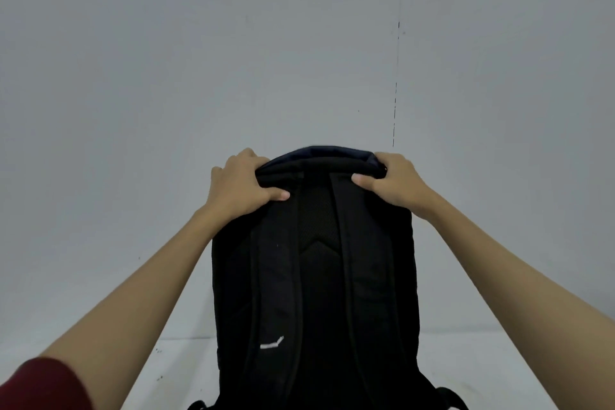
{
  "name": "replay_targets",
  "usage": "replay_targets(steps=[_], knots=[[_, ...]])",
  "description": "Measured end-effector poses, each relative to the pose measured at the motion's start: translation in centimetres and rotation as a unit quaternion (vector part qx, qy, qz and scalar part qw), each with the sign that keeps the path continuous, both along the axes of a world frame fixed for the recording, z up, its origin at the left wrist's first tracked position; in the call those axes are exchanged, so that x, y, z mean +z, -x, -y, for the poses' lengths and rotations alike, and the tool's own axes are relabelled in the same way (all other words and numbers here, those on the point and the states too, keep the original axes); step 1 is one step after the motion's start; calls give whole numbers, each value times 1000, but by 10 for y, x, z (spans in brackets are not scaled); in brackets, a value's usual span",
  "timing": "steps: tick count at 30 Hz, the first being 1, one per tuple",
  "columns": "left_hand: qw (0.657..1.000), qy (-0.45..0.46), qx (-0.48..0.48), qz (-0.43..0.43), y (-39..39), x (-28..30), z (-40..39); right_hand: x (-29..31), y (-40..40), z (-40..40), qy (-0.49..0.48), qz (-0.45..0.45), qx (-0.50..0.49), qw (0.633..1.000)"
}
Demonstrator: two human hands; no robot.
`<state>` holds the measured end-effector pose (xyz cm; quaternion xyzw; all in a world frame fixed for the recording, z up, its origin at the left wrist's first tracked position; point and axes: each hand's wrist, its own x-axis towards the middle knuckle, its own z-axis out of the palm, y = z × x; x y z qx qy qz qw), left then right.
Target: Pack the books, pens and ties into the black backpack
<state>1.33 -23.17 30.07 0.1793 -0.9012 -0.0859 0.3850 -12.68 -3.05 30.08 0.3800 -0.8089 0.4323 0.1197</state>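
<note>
- The left hand (238,185) holds the top left corner of the black backpack (314,276). Its grip is curled over the top edge, with the thumb pressed on the side facing the person.
- The right hand (394,181) holds the top right corner the same way, fingers curled over the top and thumb pressed on the near side.
- The two hands are well apart, one at each end of the bag's top.
- A dark red sleeve (40,386) shows on the left arm, low in the corner.
- The backpack stands upright on the white table (179,373), in the middle, right in front of the person.
- Its long side runs up and down. The top points up and the bottom sits on the table.
- The back of the bag faces the person. Two shoulder straps (276,276) run down it.
- A small white mark (272,343) sits low on the left strap.
- A plain grey wall (299,43) stands behind the bag. A thin dark line (396,93) runs down the wall, up and to the right of the bag.
- There is bare table on the left and on the right of the bag.
- The bag hides whatever is behind it.
</note>
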Motion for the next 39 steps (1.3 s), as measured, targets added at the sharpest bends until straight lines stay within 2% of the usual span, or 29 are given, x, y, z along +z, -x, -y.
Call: replay_targets(steps=[2, 4, 6, 8, 10, 13, 17, 19, 23, 25, 26, 28, 31, 33, 36, 39], knots=[[997, 34, 28, -60, 5, -3, 0, 3, -5, 13, 19, -98, -64, 993], [996, 46, 34, -73, 11, -9, 0, -1, -10, 19, 65, -118, -87, 987], [995, -30, -7, -94, 12, -17, 3, -9, -9, 16, 106, -90, -85, 987], [973, -156, -77, -150, 2, -17, 10, -18, -7, 9, 114, -52, -81, 989], [960, -215, -110, -145, -13, -17, 24, -26, -2, 1, 133, -10, -76, 988], [978, -184, -88, -52, -23, -29, 38, -39, 1, -3, 113, -26, -111, 987], [978, -133, -16, -159, -8, -32, 36, -30, -2, 9, 123, -86, -152, 977], [969, -140, -8, -204, -2, -26, 33, -20, 0, 12, 146, -119, -170, 967], [958, -175, 4, -228, 6, -30, 31, -25, 3, 8, 178, -147, -171, 958], [948, -195, 2, -253, 2, -39, 25, -38, -4, 3, 237, -120, -176, 948], [939, -218, -6, -264, -2, -45, 19, -44, -10, 1, 250, -77, -173, 950], [930, -265, -49, -250, -11, -61, 2, -57, -20, -1, 208, 13, -149, 967], [948, -248, -91, -175, -19, -97, -21, -81, -35, 1, 168, 85, -86, 978], [954, -237, -87, -164, -21, -118, -27, -102, -43, 1, 179, 102, -78, 976], [960, -231, -52, -149, -29, -143, -29, -138, -56, -2, 167, 93, -116, 975], [953, -259, -46, -151, -33, -147, -32, -145, -59, -2, 163, 102, -125, 973]])
